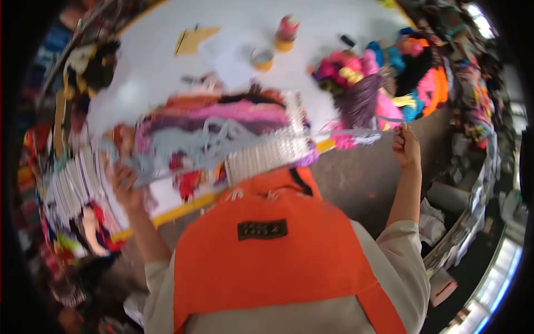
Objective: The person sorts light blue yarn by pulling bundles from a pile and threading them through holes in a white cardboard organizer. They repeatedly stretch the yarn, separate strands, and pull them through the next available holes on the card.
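My right hand (406, 146), out past the table's front edge, is closed on the end of a grey-blue yarn strand. The strand (339, 132) stretches left across the table toward a loose heap of grey-blue yarn (183, 145). At the left side of that heap is my left hand (125, 185), touching the grey-blue yarn; motion blur smears its fingers. Behind the heap lie bundles of pink, purple and orange yarn (233, 111). A white ribbed woven piece (267, 158) rests near the table edge in front of me.
A white table (161, 61) with a yellow edge carries a mixed pile of coloured yarn (361, 83) on the right. Tape rolls (262, 59) and a yellow card (194, 40) lie farther back. Striped fabric (78, 181) is stacked at left. Bags (431, 222) stand on the right.
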A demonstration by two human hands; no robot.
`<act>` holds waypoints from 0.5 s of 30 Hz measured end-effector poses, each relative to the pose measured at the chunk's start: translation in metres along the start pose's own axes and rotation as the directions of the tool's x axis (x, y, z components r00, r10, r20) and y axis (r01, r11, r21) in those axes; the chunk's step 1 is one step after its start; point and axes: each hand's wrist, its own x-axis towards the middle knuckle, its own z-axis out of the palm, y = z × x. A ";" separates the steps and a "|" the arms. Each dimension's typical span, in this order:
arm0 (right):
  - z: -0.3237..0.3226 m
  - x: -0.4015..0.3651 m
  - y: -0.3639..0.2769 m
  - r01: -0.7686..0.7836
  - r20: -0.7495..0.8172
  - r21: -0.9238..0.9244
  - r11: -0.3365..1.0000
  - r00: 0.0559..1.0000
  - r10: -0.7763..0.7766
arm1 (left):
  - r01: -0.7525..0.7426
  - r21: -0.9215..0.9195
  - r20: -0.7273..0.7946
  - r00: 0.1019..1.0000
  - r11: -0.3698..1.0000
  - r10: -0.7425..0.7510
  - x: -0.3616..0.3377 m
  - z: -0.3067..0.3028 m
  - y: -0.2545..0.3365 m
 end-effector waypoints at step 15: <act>0.137 -0.040 0.205 -0.610 0.441 -0.109 0.785 0.678 0.588 | -0.341 0.811 0.539 0.750 0.475 -0.383 -0.055 0.274 -0.240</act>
